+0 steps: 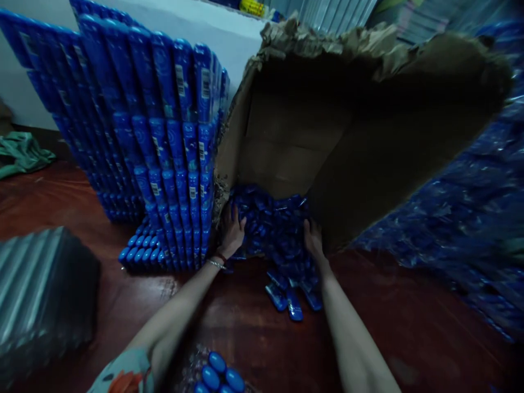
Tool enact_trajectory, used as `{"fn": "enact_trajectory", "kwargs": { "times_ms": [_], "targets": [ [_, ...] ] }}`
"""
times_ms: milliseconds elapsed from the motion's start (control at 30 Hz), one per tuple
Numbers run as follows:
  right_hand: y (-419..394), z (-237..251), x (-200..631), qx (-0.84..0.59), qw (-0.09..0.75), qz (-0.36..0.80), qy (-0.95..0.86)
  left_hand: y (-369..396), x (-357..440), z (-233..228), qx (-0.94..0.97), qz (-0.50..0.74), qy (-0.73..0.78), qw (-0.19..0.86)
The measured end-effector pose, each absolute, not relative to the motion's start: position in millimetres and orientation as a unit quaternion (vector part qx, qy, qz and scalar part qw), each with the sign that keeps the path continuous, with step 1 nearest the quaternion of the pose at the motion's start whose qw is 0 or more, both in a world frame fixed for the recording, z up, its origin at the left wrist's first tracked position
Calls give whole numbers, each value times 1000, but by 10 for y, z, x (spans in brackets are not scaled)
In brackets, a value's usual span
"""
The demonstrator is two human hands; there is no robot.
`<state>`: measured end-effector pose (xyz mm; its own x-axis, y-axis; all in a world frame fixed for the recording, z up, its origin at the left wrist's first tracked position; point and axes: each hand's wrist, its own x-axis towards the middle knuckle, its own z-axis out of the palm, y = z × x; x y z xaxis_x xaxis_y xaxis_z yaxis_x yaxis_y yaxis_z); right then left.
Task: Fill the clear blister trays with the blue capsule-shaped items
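Dim light falls across a glossy red-brown floor [409,327] where a torn cardboard box [347,136] lies tipped on its side, its open mouth facing the camera. A heap of blue wrapped packets [272,229] fills the bottom of the box and spills out onto the floor, the few loose ones lying with their long axes pointing roughly toward the person. Both hands are at the heap's front edge: the left hand [232,232], a bracelet at the wrist, rests fingers spread on its left side, while the right hand [313,240] lies on its right side, fingers reaching in among the packets; whether they are closed on any cannot be told. Neither hand is clearly nearer. Left of the box stands a tall stack of blue packs [164,142]. A silvery wrapped bundle [41,295] sits at lower left, green cloth [22,155] by the wall, and more blue goods [462,218] lie blurred at right.
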<state>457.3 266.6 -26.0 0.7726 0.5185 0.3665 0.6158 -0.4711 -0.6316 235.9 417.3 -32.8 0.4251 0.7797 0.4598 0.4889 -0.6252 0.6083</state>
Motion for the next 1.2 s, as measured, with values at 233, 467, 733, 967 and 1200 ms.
{"fn": "enact_trajectory", "kwargs": {
  "times_ms": [233,467,733,967,1200],
  "targets": [
    [2684,-390,4704,-895,315,14,-317,4343,2467,-448,834,334,422,118],
    [2717,-459,4422,-894,312,56,-317,4340,2593,-448,898,242,346,127],
    [2624,-655,3657,-831,398,58,-384,3958,2352,-467,929,194,271,162],
    [2303,-713,2824,-779,404,103,-468,3607,1515,-553,948,157,210,181],
    [1915,-559,2283,-770,378,55,-510,3435,535,-393,909,176,161,341]
  ]
}}
